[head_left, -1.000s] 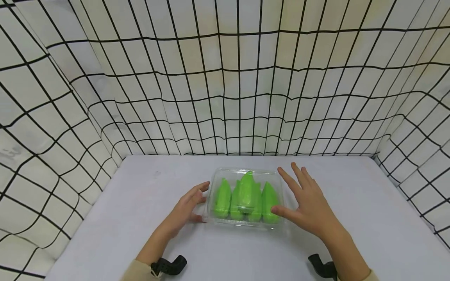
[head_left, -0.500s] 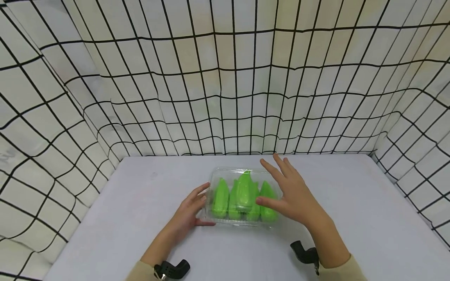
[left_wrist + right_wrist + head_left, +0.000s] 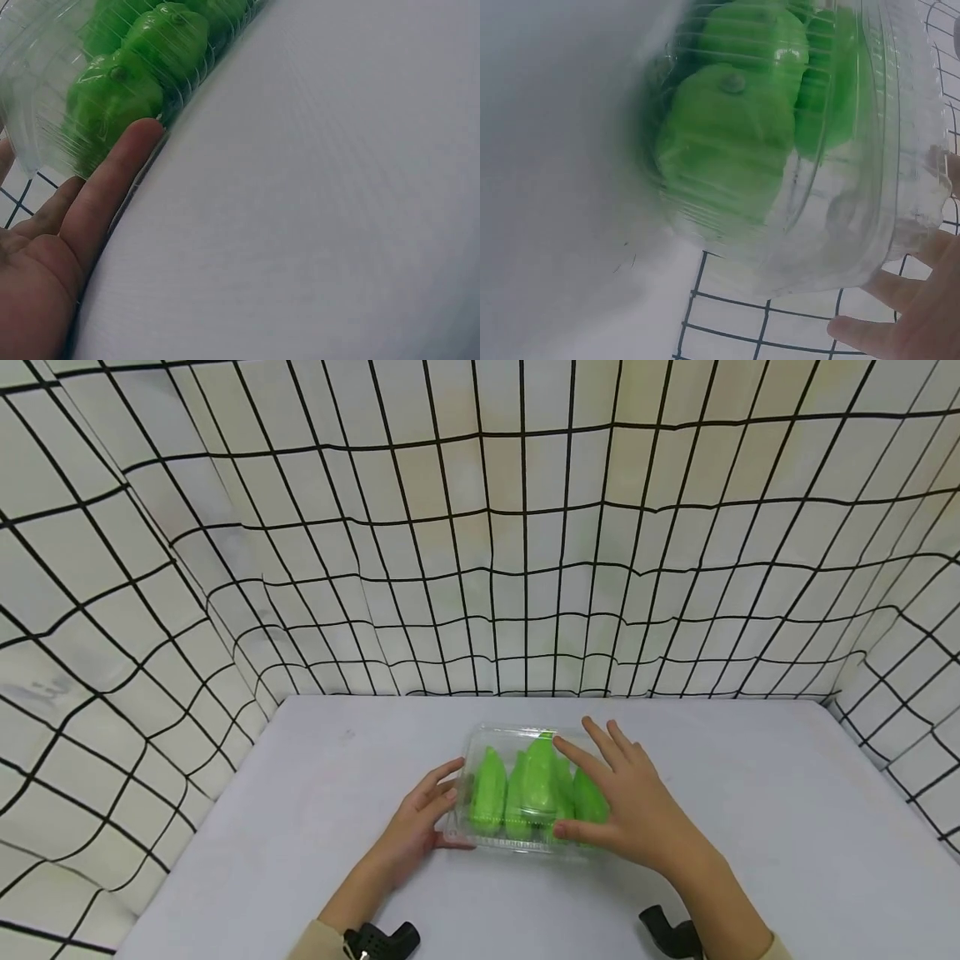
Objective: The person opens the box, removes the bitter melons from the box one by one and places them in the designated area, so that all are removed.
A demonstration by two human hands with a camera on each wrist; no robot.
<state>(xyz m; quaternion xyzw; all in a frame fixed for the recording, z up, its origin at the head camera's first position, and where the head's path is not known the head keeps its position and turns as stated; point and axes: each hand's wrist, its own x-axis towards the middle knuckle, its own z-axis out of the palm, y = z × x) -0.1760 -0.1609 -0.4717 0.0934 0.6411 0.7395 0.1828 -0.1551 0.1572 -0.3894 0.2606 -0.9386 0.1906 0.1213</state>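
A clear plastic clamshell box (image 3: 517, 845) sits on the white table with several long, glossy green vegetable-like pieces (image 3: 489, 789) inside. My left hand (image 3: 416, 818) is at its left end, fingers along the side and a straight thumb on the front lower edge. In the left wrist view, the thumb (image 3: 112, 176) lies against the box's ribbed wall. Over the right part of the box, my right hand (image 3: 637, 806) spreads its fingers, hiding that end. The right wrist view shows the box wall (image 3: 855, 240) with fingers (image 3: 862, 335) beyond it; whether they touch cannot be told.
White table surface (image 3: 345, 752) extends around the box. Walls with black netting (image 3: 525, 568) rise behind the table and along both sides. A black wrist mount (image 3: 382, 941) is on the left forearm, and another mount (image 3: 670, 933) is on the right.
The right hand has moved left over the box's right part. My left thumb has come against the front edge, with the fingers closer to the left side. The head view has shifted slightly.
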